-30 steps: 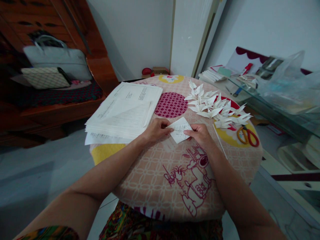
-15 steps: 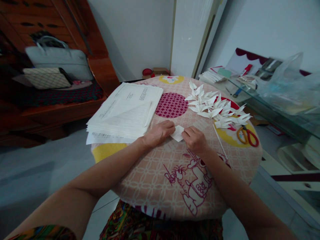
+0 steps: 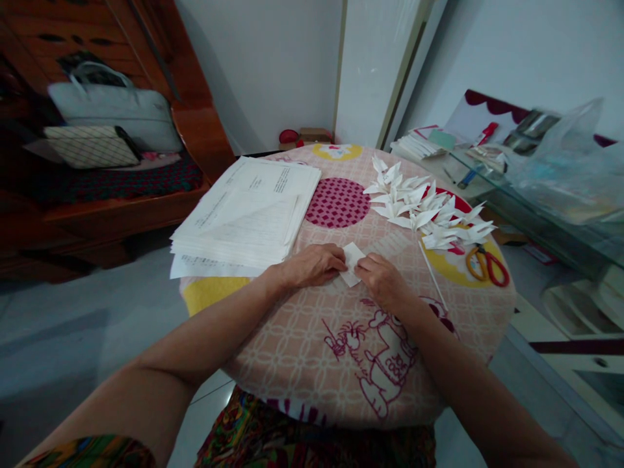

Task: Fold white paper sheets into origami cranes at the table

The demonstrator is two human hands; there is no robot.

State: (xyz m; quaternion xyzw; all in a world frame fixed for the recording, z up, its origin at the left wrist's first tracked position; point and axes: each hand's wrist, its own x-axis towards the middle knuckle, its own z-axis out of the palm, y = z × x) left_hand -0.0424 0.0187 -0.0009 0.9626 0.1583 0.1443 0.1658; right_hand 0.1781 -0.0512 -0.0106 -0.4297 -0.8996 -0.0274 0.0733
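A small folded piece of white paper (image 3: pixel 351 257) lies between my hands, just above the tablecloth (image 3: pixel 283 331) or on it; I cannot tell which. My left hand (image 3: pixel 316 264) is closed on its left edge, fingertips pinched together. On the opposite edge, my right hand (image 3: pixel 383 276) pinches the same paper with thumb and fingers. Beyond my right hand sits a cluster of several folded white paper cranes (image 3: pixel 414 201). A thin white stick (image 3: pixel 433 276) lies to the right of that hand. Left of my left hand is a thick stack of printed paper sheets (image 3: pixel 234 221).
Scissors (image 3: pixel 487 266) with orange and red handles lie near the table's right edge. A glass-topped stand (image 3: pixel 536 224) at the right holds papers and a plastic bag (image 3: pixel 575 169). On the left, a wooden bench (image 3: pixel 195 136) carries a grey handbag (image 3: pixel 114 110) and a quilted pouch (image 3: pixel 90 146).
The folded paper has turned between my hands so that it stands taller and narrower. My left hand has shifted slightly right and down. The whole view has moved a little.
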